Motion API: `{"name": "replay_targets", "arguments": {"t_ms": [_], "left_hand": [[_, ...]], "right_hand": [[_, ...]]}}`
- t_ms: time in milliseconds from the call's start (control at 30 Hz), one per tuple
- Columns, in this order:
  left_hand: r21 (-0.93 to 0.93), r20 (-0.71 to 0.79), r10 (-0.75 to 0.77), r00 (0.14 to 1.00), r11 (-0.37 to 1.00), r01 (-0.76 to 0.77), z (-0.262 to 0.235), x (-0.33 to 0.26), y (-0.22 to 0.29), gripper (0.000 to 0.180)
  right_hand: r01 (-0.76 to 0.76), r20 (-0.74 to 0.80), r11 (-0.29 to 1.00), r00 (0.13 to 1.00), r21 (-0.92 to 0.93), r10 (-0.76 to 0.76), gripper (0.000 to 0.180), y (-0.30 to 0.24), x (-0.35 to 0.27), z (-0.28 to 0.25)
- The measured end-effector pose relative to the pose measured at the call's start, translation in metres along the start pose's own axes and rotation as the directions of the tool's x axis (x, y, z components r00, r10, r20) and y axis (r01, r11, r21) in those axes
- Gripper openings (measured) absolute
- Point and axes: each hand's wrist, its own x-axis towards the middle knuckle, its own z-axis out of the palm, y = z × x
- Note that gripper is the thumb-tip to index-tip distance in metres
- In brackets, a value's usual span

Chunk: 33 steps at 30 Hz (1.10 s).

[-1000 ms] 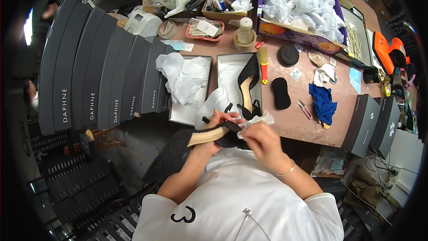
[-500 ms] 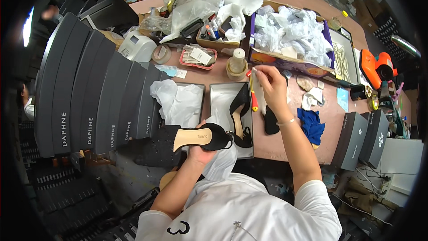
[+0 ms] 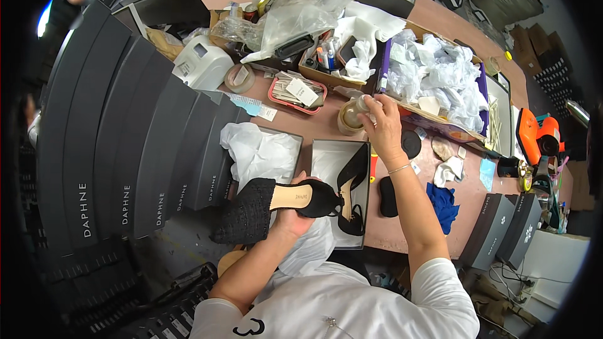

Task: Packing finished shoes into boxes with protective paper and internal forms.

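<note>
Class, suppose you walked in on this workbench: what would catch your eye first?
The left hand holds a black shoe with a tan insole near the table's front edge. The right hand reaches to a small bottle mid-table. A fan of dark shoe boxes fills the left side.

Black flat shoe [image 3: 270, 207] with a tan insole is lying sideways, toe pointing left, propped up from below. The small white bottle [image 3: 360, 105] stands upright on a tape roll [image 3: 347, 119].
</note>
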Motion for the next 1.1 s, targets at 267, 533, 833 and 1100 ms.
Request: {"name": "replay_targets", "arguments": {"t_ms": [267,533,833,1100], "left_hand": [[0.087,-0.05,0.081,0.995,0.993,-0.077,0.009,0.006,0.005,0.032],[0.155,0.018,0.116,0.993,0.981,-0.117,0.014,0.002,0.011,0.036],[0.361,0.105,0.173,0.979,0.911,-0.199,0.011,-0.005,0.017,0.035],[0.274,0.102,0.296,0.95,0.909,-0.313,0.01,-0.007,0.017,0.032]], "right_hand": [[-0.19,0.077,0.926,0.982,0.328,0.174,0.041,0.012,-0.01,0.017],[-0.287,-0.168,0.329,0.468,0.9,0.868,0.028,0.025,-0.048,-0.05],[-0.203,0.055,0.941,0.979,0.269,0.195,0.04,-0.011,-0.012,0.01],[-0.208,0.119,0.93,0.977,0.304,0.179,0.016,0.01,0.007,-0.02]]}}
